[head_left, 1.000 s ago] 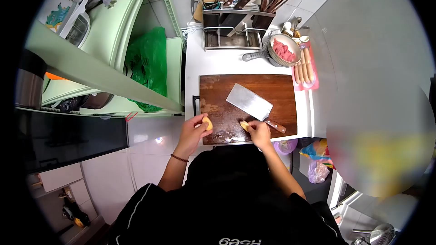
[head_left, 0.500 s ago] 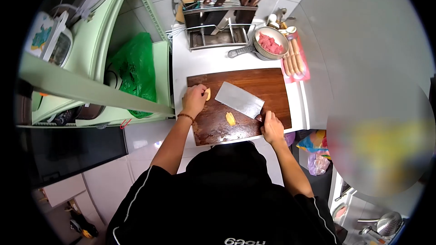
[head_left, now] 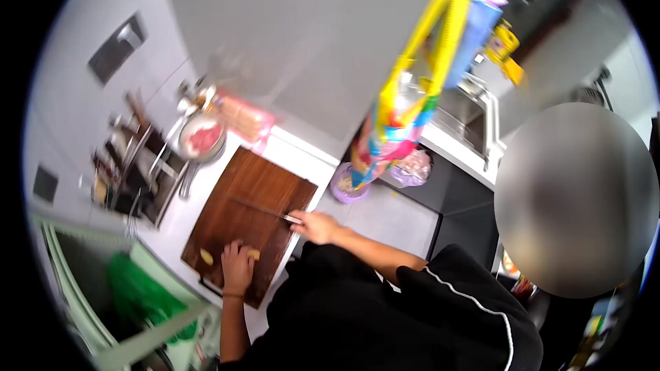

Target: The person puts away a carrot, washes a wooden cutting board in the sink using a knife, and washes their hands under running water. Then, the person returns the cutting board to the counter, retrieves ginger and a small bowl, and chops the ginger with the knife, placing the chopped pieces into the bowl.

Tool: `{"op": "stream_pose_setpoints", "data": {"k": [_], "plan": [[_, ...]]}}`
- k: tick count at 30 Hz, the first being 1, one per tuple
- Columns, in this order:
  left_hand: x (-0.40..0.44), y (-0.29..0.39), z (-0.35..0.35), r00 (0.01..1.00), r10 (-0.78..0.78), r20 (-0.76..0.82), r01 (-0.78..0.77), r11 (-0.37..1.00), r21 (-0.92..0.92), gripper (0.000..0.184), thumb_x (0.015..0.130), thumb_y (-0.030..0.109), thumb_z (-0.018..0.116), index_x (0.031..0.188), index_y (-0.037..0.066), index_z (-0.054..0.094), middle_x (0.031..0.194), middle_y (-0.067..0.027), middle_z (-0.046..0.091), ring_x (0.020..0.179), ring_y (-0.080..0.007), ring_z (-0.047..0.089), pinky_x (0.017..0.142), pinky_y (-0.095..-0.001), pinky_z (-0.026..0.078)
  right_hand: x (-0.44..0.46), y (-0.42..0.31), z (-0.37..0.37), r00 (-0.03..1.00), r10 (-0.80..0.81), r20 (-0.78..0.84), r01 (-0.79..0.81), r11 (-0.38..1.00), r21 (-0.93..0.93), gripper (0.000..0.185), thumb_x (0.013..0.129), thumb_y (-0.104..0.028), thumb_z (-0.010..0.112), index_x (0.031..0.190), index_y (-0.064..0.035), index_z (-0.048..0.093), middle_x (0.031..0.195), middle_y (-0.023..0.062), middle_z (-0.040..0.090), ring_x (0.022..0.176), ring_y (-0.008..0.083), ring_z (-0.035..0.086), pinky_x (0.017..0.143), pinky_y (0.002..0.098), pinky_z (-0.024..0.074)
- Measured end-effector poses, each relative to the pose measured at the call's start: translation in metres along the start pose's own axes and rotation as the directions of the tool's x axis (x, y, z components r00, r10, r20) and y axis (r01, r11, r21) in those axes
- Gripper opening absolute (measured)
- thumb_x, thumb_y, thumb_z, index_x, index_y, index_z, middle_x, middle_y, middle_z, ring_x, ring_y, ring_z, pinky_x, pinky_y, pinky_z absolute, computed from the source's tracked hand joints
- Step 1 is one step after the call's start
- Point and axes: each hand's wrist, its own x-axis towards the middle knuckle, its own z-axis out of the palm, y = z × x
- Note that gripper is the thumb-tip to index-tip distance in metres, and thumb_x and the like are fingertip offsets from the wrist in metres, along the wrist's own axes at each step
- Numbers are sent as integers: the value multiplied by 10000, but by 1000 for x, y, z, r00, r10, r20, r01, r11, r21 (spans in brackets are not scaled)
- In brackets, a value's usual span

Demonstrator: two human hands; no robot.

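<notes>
On the wooden cutting board (head_left: 237, 182), my left hand (head_left: 238, 266) is bent over a yellow piece of ginger (head_left: 254, 254), which shows at its thumb side. Another ginger piece (head_left: 207, 257) lies apart, left of that hand near the board's far-left corner. My right hand (head_left: 315, 227) grips the handle of a cleaver (head_left: 265, 210) at the near edge of the board. Its blade appears almost edge-on as a thin line above the wood. Blur hides exactly how the left fingertips meet the ginger.
Beyond the board stand a pan of pink meat (head_left: 204, 139), packaged sausages (head_left: 242, 118) and a utensil rack (head_left: 148, 178). A grey panel (head_left: 275, 48) borders the counter. To the right are a hanging colourful bag (head_left: 395, 127), a purple bin (head_left: 349, 184) and a sink (head_left: 464, 120).
My view has swung right, bringing the sink and bag into sight. My left hand has let go of one ginger piece and moved to the other. The cleaver has tipped from flat to edge-on.
</notes>
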Motion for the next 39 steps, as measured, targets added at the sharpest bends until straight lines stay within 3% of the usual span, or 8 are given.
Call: {"op": "stream_pose_setpoints", "data": {"k": [6, 9, 10, 13, 15, 19, 29, 39], "plan": [[7, -16, 14, 982, 112, 155, -133, 982, 133, 84, 868, 163, 676, 888, 83, 690, 955, -97, 659, 975, -338, 586, 839, -491, 439, -12, -5, 10, 999, 42, 1, -42, 996, -81, 392, 979, -365, 561, 1335, -202, 541, 1052, 183, 718, 991, 400, 687, 814, 534, 542], [12, -10, 0, 984, 71, 161, -63, 996, -57, 152, 880, 185, 708, 868, 34, 711, 831, -102, 695, 821, -353, 624, 747, -458, 481, -12, -1, 28, 999, 26, 22, -25, 998, -63, 397, 967, -330, 582, 1331, -181, 526, 1060, 199, 714, 990, 409, 690, 820, 532, 541], [13, -8, -2, 988, -44, 150, 78, 970, -231, 165, 879, 150, 743, 866, -12, 718, 758, -109, 702, 681, -292, 650, 633, -382, 501, -12, -4, 32, 999, 36, 31, -35, 998, -46, 394, 966, -328, 585, 1321, -168, 528, 1057, 202, 713, 998, 410, 690, 824, 533, 540], [10, -28, 13, 911, -294, 289, 409, 557, -723, 96, 917, 46, 714, 989, -14, 694, 771, -27, 685, 696, -94, 628, 624, -247, 507, -21, -18, 29, 997, 59, 46, -58, 998, -29, 383, 971, -325, 586, 1288, -117, 529, 1090, 217, 704, 1051, 415, 678, 850, 536, 537], [5, -14, 15, 820, -417, 393, 476, 113, -872, 121, 954, 35, 669, 1073, 22, 654, 860, -8, 690, 725, -92, 629, 644, -222, 518, -21, -20, 31, 994, 100, 38, -102, 994, 35, 380, 979, -320, 578, 1287, -101, 534, 1213, 208, 669, 1133, 415, 647, 893, 543, 533], [-1, -8, 28, 819, -377, 433, 411, -140, -901, 79, 1021, 107, 610, 1078, 55, 627, 985, -31, 684, 821, -97, 634, 743, -239, 542, -18, -18, 34, 992, 122, 26, -123, 991, 59, 398, 978, -306, 576, 1325, -115, 533, 1242, 202, 660, 1185, 399, 627, 942, 541, 516], [-17, -5, 27, 767, -440, 466, 416, -213, -884, 184, 1037, 111, 566, 1212, 57, 575, 1094, -82, 691, 980, -193, 687, 853, -311, 572, -17, -26, 34, 990, 136, 37, -137, 990, 39, 441, 976, -297, 578, 1367, -102, 515, 1243, 213, 661, 1189, 404, 626, 952, 525, 518], [-34, -22, 40, 716, -584, 382, 373, -142, -917, 136, 1008, 116, 617, 1121, 43, 595, 988, -65, 692, 845, -174, 693, 745, -283, 574, -2, -16, 37, 995, 70, 64, -69, 997, -16, 453, 978, -297, 578, 1384, -116, 489, 1196, 221, 678, 1124, 413, 652, 927, 527, 519]]}}
